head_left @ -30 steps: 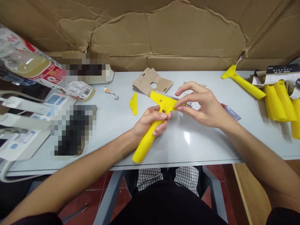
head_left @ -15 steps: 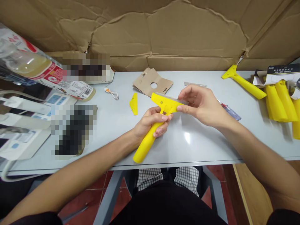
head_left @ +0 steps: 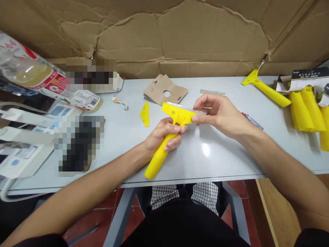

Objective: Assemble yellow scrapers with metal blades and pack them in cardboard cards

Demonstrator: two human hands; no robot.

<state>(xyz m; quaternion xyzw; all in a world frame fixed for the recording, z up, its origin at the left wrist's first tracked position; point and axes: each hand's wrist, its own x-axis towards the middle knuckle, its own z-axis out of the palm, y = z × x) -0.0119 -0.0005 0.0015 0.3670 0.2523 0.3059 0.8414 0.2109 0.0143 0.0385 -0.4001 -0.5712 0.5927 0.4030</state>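
Observation:
My left hand (head_left: 167,135) is wrapped round the neck of a yellow scraper (head_left: 158,159), whose handle slants down toward the table's front edge. Along the scraper's head lies a thin, shiny blade (head_left: 180,106). The thumb and fingers of my right hand (head_left: 212,111) pinch the right end of the head and blade. Left of the head, a small yellow plate (head_left: 145,114) rests on the table. Behind it are folded brown cards (head_left: 169,90) with a round hole. A clear strip (head_left: 212,92) lies behind my right hand.
At the right are another yellow scraper (head_left: 273,92), several yellow handles (head_left: 304,111) and a screwdriver (head_left: 253,121) partly behind my right wrist. A bottle (head_left: 58,82), power strips (head_left: 23,161), a blurred dark object (head_left: 81,144) and a short white cable (head_left: 122,103) are at the left.
The view has shifted slightly. The scraper's head sits a little further left, and more of the shiny blade shows along its top edge. Both hands keep their hold.

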